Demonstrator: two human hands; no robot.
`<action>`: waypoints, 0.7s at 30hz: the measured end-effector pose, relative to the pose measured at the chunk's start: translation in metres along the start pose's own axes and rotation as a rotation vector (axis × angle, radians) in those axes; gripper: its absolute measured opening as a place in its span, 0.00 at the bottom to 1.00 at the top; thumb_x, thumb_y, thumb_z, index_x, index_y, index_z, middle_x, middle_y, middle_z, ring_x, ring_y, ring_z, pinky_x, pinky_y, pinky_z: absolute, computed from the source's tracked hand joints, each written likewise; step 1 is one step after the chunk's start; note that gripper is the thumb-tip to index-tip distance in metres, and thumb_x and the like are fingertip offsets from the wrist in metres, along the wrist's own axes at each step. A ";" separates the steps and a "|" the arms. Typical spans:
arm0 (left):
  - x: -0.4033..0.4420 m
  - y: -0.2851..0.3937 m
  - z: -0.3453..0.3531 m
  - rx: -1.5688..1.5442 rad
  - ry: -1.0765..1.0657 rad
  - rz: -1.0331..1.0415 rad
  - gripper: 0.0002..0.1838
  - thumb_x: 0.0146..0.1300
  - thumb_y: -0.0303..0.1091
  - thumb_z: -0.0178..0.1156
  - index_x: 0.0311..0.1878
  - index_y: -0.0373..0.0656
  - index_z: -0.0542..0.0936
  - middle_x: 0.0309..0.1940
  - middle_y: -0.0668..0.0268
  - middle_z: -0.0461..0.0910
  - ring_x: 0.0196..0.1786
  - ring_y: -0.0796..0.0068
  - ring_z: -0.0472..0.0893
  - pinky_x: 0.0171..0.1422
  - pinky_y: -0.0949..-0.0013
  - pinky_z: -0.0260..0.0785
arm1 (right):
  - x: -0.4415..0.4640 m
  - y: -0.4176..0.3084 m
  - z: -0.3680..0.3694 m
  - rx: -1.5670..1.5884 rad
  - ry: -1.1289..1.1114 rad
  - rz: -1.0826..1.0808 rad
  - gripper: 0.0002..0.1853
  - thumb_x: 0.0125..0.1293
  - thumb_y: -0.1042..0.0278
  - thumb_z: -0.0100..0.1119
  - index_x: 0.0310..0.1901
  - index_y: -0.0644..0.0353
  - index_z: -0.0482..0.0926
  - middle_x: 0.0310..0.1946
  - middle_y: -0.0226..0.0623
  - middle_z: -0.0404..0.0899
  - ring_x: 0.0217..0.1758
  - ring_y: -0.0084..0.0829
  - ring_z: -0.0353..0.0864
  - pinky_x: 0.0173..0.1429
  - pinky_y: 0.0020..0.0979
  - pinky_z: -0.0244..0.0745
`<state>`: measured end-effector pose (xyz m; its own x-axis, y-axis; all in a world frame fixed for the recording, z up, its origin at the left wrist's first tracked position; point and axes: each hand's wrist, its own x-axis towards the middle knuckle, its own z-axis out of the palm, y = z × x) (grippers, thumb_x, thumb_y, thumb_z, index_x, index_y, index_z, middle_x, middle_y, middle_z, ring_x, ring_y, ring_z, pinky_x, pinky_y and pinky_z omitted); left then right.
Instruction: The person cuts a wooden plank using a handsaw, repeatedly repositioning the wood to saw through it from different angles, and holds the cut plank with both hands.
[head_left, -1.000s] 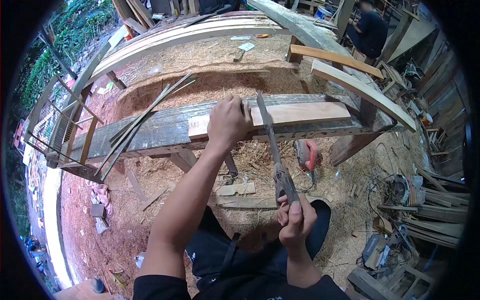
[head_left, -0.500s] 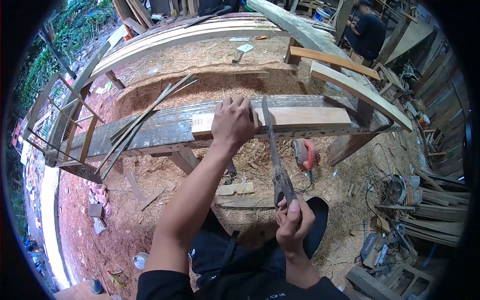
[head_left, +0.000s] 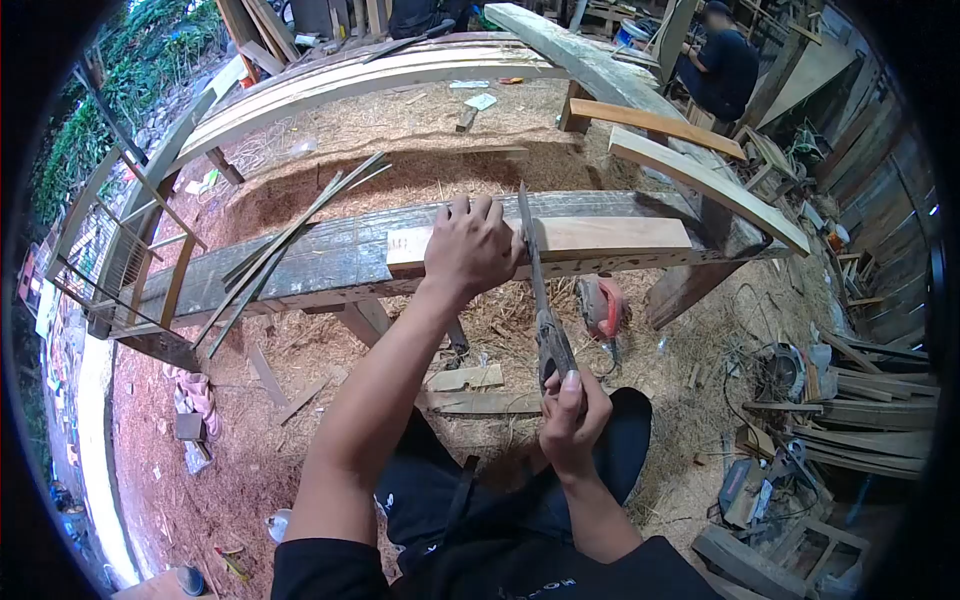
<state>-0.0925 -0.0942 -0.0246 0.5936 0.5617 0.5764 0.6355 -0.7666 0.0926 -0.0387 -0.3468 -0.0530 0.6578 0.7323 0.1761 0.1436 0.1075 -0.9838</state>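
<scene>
A pale wooden board [head_left: 620, 233] lies along a weathered beam [head_left: 330, 245] in front of me. My left hand [head_left: 468, 245] is closed over the board's left part and presses it onto the beam. In my right hand [head_left: 572, 415] is the handle of a handsaw [head_left: 540, 290], with fingers wrapped round it. The blade points away from me and crosses the board just right of my left hand. Whether the teeth have cut into the wood I cannot tell.
Thin strips [head_left: 290, 245] lie across the beam's left part, near a wire-and-wood frame [head_left: 130, 250]. A red power tool [head_left: 603, 308] sits on the shavings below. Curved boards [head_left: 710, 180] rest at right. A person [head_left: 722, 65] sits at the back right. Stacked timber [head_left: 865, 430] lies at right.
My right hand and the saw have moved forward and slightly left, with the blade further across the board. My left hand keeps its hold on the board.
</scene>
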 end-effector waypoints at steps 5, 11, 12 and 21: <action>0.000 -0.004 -0.007 0.013 -0.136 0.069 0.17 0.68 0.45 0.59 0.45 0.37 0.79 0.45 0.55 0.79 0.50 0.51 0.79 0.56 0.51 0.71 | 0.004 0.001 -0.004 0.054 -0.004 0.022 0.19 0.78 0.58 0.50 0.34 0.67 0.76 0.19 0.31 0.73 0.19 0.20 0.71 0.26 0.27 0.65; 0.003 0.000 0.005 0.009 -0.006 0.040 0.14 0.67 0.40 0.56 0.46 0.38 0.79 0.46 0.53 0.81 0.52 0.50 0.78 0.58 0.49 0.72 | -0.005 -0.004 0.004 0.037 0.057 0.005 0.20 0.78 0.57 0.51 0.34 0.67 0.76 0.20 0.30 0.73 0.21 0.19 0.71 0.27 0.26 0.65; 0.004 0.000 0.005 -0.005 -0.027 0.018 0.14 0.67 0.40 0.56 0.46 0.38 0.79 0.46 0.53 0.81 0.52 0.50 0.78 0.59 0.49 0.72 | -0.004 -0.005 0.004 0.042 0.044 0.016 0.20 0.78 0.56 0.51 0.34 0.66 0.76 0.19 0.29 0.72 0.21 0.18 0.70 0.27 0.26 0.63; 0.008 0.004 0.004 -0.007 -0.059 -0.085 0.14 0.66 0.40 0.58 0.46 0.38 0.79 0.45 0.53 0.81 0.52 0.51 0.78 0.61 0.51 0.72 | 0.001 -0.003 0.002 0.071 0.008 0.018 0.20 0.78 0.55 0.51 0.33 0.65 0.75 0.18 0.26 0.69 0.21 0.17 0.67 0.27 0.26 0.61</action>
<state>-0.0837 -0.0917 -0.0230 0.5656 0.6419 0.5177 0.6815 -0.7173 0.1449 -0.0404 -0.3450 -0.0504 0.6656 0.7293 0.1583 0.0790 0.1420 -0.9867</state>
